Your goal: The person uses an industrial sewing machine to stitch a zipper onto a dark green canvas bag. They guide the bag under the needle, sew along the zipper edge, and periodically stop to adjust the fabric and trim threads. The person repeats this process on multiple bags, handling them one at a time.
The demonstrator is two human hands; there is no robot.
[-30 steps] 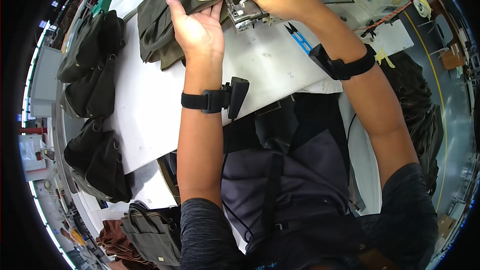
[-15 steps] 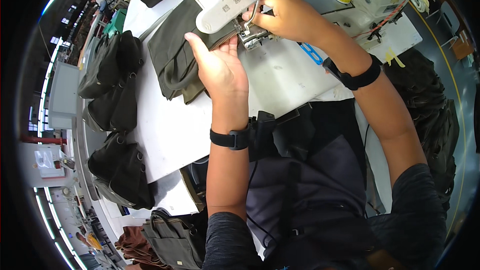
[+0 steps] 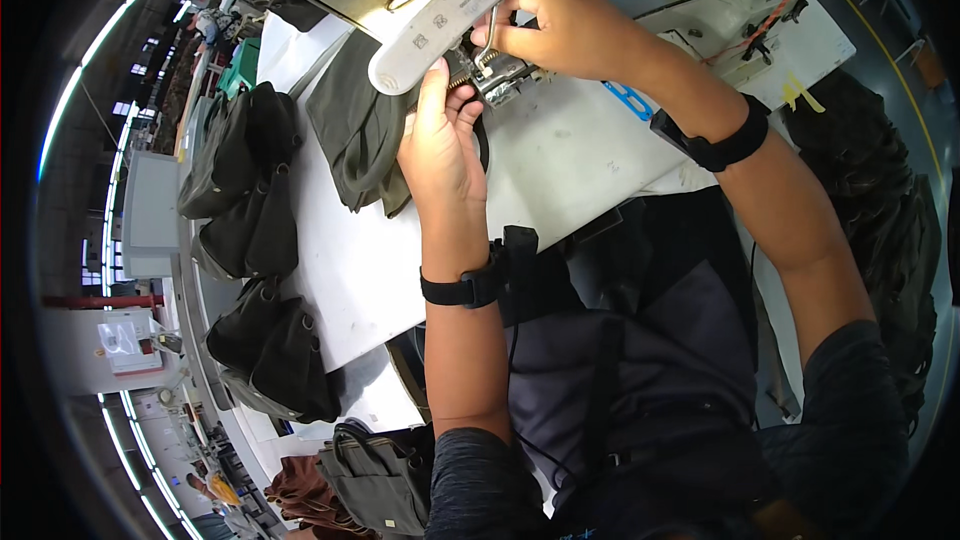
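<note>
Olive bag [image 3: 345, 130] at a sewing machine [image 3: 430, 35]

Looking down, with the clock centred on my view, the olive bag lies towards 11 o'clock on a white worktop [image 3: 350, 270]. Its zip edge runs up to the machine's shiny metal foot [image 3: 505, 85], and the machine's white arm covers part of it. My left hand [image 3: 445, 155], between 11 and 12, has that edge pinched between thumb and fingers. My right hand [image 3: 575, 25], at 1, curls about a bent metal lever [image 3: 493, 28]; some fingertips are hidden, so I cannot tell whether they grip it. The two hands are apart, on either side of the foot. Blue thread snips [image 3: 618, 92] lie between 1 and 2, near my right forearm. Dark bags [image 3: 270, 350] sit along the left side from 10 to 8. At 7, a grey-green handbag [image 3: 380, 490] stands beside brown material [image 3: 303, 490].
</note>
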